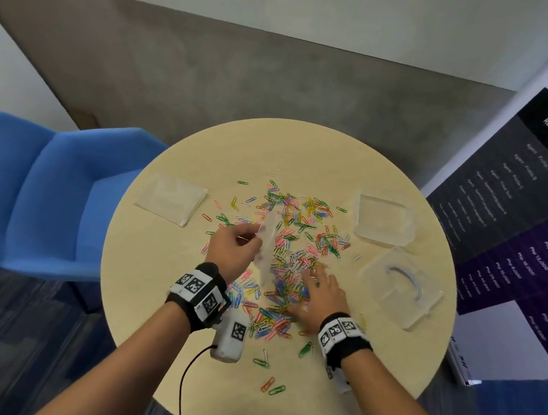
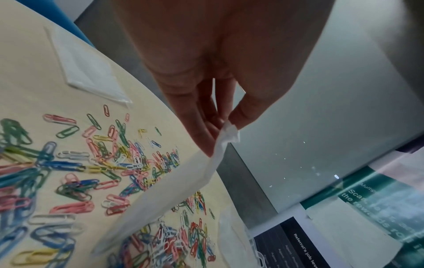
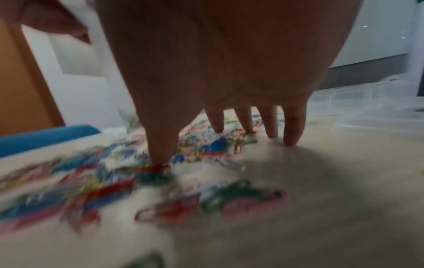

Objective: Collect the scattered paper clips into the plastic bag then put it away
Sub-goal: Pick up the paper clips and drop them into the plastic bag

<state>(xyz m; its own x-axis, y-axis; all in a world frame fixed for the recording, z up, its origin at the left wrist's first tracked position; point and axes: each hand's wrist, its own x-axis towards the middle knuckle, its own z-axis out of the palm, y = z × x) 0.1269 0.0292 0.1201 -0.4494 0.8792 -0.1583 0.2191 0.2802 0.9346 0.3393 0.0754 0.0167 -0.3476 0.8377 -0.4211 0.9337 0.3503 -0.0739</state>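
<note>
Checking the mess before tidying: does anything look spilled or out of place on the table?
Yes: coloured paper clips lie scattered across the round beige table, a few strays near its front edge. The clear plastic bag pinched by the left hand looks empty.

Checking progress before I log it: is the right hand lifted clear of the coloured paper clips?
No, the right hand lies spread on the coloured paper clips on the round beige table.
</note>
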